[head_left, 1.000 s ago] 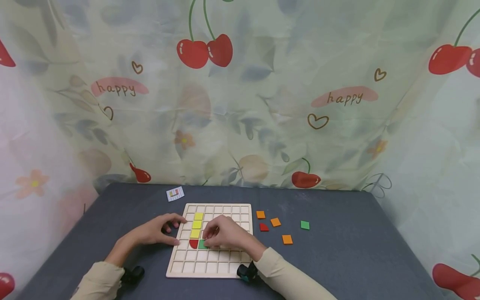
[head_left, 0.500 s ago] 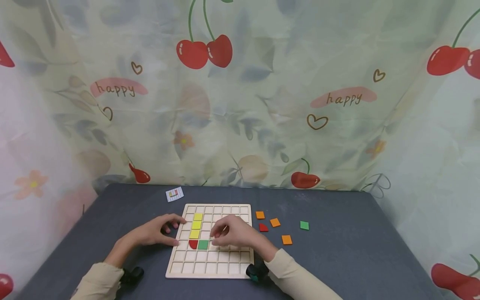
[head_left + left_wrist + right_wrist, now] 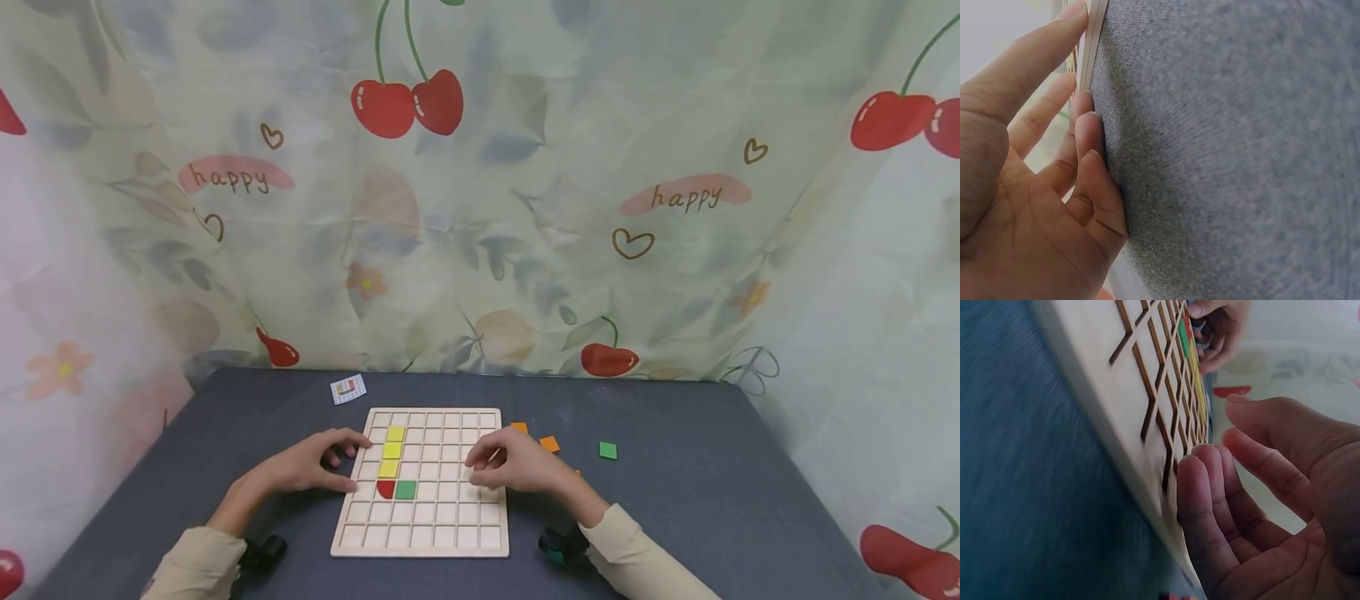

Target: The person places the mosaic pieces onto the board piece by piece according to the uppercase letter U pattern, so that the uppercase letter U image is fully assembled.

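A pale wooden grid board (image 3: 420,536) lies flat on the table. Yellow square tiles (image 3: 392,450) form a column in its left part, above a red rounded tile (image 3: 386,489) and a green square tile (image 3: 406,490) side by side. My left hand (image 3: 303,462) touches the board's left edge with thumb and fingertips spread apart. Over the board's right side hovers my right hand (image 3: 521,462), thumb and fingers apart and holding nothing. In the right wrist view, the right fingers (image 3: 1200,500) are loosely bent beside the board's edge.
Orange square tiles (image 3: 550,444) lie right of the board, partly hidden by the right hand. Farther right is a loose green tile (image 3: 607,451). A small patterned card (image 3: 348,389) lies behind the board, near the printed curtain (image 3: 450,317).
My right hand has let go of the green tile on the board and moved right, toward the loose tiles. The left hand stays at the board's left edge.
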`<act>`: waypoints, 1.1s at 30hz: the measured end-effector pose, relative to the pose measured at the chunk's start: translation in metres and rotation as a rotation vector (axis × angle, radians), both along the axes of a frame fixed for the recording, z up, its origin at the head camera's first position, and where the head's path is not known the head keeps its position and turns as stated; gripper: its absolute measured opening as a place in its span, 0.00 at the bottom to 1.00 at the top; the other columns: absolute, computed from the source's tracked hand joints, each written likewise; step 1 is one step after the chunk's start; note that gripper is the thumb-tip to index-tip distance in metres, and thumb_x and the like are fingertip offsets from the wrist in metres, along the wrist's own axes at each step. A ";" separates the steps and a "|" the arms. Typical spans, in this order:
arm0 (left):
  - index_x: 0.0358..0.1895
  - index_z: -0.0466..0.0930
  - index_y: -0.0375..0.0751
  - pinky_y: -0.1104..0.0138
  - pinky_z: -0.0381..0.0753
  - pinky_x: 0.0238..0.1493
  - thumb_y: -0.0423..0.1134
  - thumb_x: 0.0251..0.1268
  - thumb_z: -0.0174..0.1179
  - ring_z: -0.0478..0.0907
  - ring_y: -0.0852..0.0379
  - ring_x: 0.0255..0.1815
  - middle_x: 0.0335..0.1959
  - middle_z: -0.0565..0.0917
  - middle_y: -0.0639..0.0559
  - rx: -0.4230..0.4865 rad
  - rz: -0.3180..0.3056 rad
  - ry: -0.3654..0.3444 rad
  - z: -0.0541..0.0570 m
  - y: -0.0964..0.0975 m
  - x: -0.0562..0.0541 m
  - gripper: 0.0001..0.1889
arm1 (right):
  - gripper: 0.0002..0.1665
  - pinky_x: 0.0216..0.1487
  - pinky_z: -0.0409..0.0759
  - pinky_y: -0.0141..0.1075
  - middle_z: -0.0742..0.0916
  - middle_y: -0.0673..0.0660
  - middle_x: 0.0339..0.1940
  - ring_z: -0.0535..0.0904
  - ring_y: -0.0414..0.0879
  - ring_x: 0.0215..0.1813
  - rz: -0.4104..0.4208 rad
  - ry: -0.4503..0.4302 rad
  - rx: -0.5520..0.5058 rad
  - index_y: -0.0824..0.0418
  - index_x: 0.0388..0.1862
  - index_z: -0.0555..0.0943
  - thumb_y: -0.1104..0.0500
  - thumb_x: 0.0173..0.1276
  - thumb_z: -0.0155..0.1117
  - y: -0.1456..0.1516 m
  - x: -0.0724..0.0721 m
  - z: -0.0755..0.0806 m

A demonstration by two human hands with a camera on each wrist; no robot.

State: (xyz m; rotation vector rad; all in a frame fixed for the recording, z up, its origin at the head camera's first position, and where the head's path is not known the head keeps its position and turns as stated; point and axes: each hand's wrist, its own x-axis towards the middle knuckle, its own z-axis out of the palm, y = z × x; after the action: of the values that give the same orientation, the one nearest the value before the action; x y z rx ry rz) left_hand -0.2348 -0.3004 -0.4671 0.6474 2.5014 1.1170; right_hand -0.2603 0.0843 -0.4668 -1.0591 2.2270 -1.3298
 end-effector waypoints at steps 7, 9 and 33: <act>0.66 0.74 0.36 0.57 0.70 0.45 0.39 0.62 0.74 0.71 0.48 0.44 0.48 0.72 0.46 -0.004 0.003 0.002 -0.002 -0.001 -0.001 0.30 | 0.10 0.37 0.80 0.35 0.86 0.50 0.33 0.82 0.45 0.36 -0.045 0.001 0.038 0.65 0.44 0.87 0.61 0.67 0.74 0.030 -0.001 0.000; 0.66 0.74 0.36 0.58 0.70 0.45 0.39 0.62 0.74 0.71 0.48 0.44 0.48 0.72 0.47 -0.006 0.003 0.003 -0.004 -0.001 -0.001 0.30 | 0.11 0.37 0.80 0.35 0.86 0.50 0.34 0.82 0.46 0.36 -0.060 -0.006 0.049 0.64 0.44 0.87 0.60 0.66 0.74 0.038 -0.001 0.002; 0.64 0.74 0.35 0.61 0.71 0.44 0.43 0.62 0.74 0.71 0.50 0.42 0.47 0.73 0.47 -0.028 -0.028 0.048 -0.001 -0.003 -0.001 0.30 | 0.13 0.40 0.82 0.37 0.87 0.59 0.44 0.84 0.52 0.39 -0.126 -0.049 0.037 0.67 0.49 0.85 0.63 0.69 0.72 0.110 0.003 0.008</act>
State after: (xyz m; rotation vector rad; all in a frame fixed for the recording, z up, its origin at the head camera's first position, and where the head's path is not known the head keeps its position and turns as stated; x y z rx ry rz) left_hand -0.2355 -0.3029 -0.4679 0.7067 2.5355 1.0665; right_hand -0.2574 0.1942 -0.4584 -0.8766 2.3062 -1.3442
